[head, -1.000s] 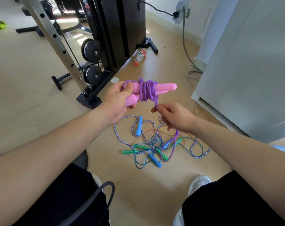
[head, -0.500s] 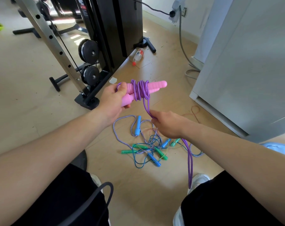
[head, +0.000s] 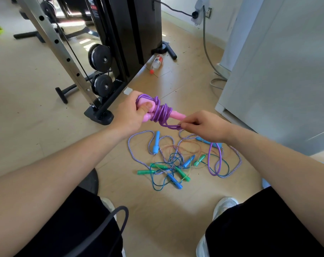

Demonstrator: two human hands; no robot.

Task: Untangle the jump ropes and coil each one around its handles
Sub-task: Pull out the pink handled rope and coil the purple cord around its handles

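In the middle of the frame the left hand (head: 128,113) grips the pair of pink handles (head: 176,114) at their near end, thumb pressed on top. The purple rope (head: 162,112) is wound in a thick bunch round their middle. The right hand (head: 205,127), just to the right and a little lower, pinches a strand of that rope between thumb and fingertips where it leaves the coil. Below this hand a slack purple loop hangs down in front of the pile. The step in hand looks like coiling the first rope — most of it sits on the handles, a loop's worth does not. The next move, as I judge it, calls for carrying the pinched strand round the handles with some tension, the left hand clamping both handles together so the turns cannot slide off the free end. On the floor (head: 166,210), lower middle, lie the other ropes (head: 176,164) — striped, blue and green cords with blue and green handles, crossed over one another and not yet sorted.
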